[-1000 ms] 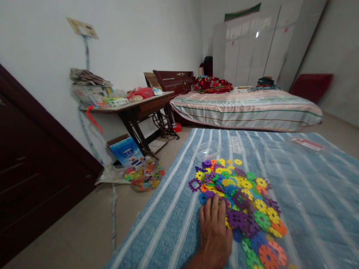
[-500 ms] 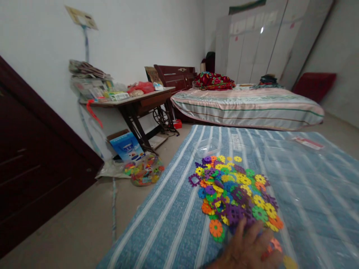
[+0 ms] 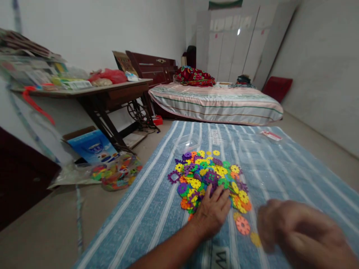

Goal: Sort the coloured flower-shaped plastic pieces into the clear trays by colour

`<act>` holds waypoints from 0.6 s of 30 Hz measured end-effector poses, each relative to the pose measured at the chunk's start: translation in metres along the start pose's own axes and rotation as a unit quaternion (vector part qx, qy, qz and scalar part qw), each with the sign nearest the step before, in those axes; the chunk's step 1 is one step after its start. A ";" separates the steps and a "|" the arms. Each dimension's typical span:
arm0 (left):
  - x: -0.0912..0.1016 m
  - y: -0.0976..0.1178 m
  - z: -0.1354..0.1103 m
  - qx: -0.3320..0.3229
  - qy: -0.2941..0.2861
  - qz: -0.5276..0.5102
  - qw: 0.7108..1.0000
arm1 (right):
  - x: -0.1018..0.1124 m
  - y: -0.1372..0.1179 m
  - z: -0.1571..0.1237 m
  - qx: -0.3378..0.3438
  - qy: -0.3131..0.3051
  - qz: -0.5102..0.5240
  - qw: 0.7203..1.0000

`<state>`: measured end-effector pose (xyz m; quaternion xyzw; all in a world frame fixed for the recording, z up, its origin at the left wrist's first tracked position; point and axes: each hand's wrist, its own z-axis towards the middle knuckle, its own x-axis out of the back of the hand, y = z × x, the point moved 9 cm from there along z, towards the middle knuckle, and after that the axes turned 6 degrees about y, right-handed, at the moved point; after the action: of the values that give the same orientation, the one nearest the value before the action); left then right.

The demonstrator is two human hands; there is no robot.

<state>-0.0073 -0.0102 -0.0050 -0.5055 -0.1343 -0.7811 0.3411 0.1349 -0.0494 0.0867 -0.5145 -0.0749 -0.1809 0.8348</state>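
Observation:
My left hand (image 3: 212, 213) lies over the near side of a heap of colourful plastic snowflake discs (image 3: 206, 170), its fingers spread and touching the pieces. Purple square pieces are mixed in with yellow, green, orange and blue round ones. My right hand (image 3: 301, 229) is raised at the lower right, apart from the heap and blurred by motion. Its fingers look curled, but whether anything is in them I cannot make out. Between the two hands, an orange disc (image 3: 242, 225) and a yellow disc (image 3: 255, 239) lie loose on the striped cloth (image 3: 157, 209).
Behind the heap are a clear plastic container (image 3: 186, 144) and clear packaging with a red label (image 3: 271, 135). On the floor at left lie a bag of colourful pieces (image 3: 120, 173) and a blue box (image 3: 91, 147). A sewing-machine table (image 3: 112, 91) and a bed (image 3: 218, 106) stand beyond.
The view has swung left and nearer the table. A hand has moved further onto the heap and shifted some pieces. My right hand now shows at the lower right.

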 end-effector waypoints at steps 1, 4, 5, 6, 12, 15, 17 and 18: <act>-0.001 -0.007 0.000 0.013 0.003 0.004 1.000 | -0.017 0.004 0.002 -0.055 -0.031 0.052 0.997; -0.001 -0.028 0.002 0.056 0.016 0.014 0.998 | -0.055 0.020 -0.002 -0.177 -0.059 0.102 0.977; 0.000 -0.034 0.003 0.068 0.020 0.017 0.997 | -0.061 0.025 -0.005 -0.182 -0.059 0.081 0.978; 0.001 -0.041 0.004 0.079 0.025 0.020 0.996 | -0.065 0.029 -0.009 -0.170 -0.063 0.051 0.982; 0.016 -0.078 0.010 0.167 0.065 0.016 0.984 | -0.067 0.052 -0.035 0.032 -0.081 -0.126 0.988; 0.020 -0.089 0.007 0.186 0.077 0.005 0.980 | -0.064 0.060 -0.050 0.109 -0.039 -0.185 0.976; 0.022 -0.093 0.003 0.189 0.085 -0.001 0.978 | -0.064 0.066 -0.060 0.122 -0.018 -0.215 0.969; 0.022 -0.094 0.000 0.190 0.087 -0.004 0.978 | -0.064 0.070 -0.063 0.118 -0.008 -0.228 0.966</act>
<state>-0.0761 0.0501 0.0272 -0.3607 -0.2522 -0.7837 0.4384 0.0981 -0.0629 -0.0203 -0.3829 -0.2176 -0.3524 0.8257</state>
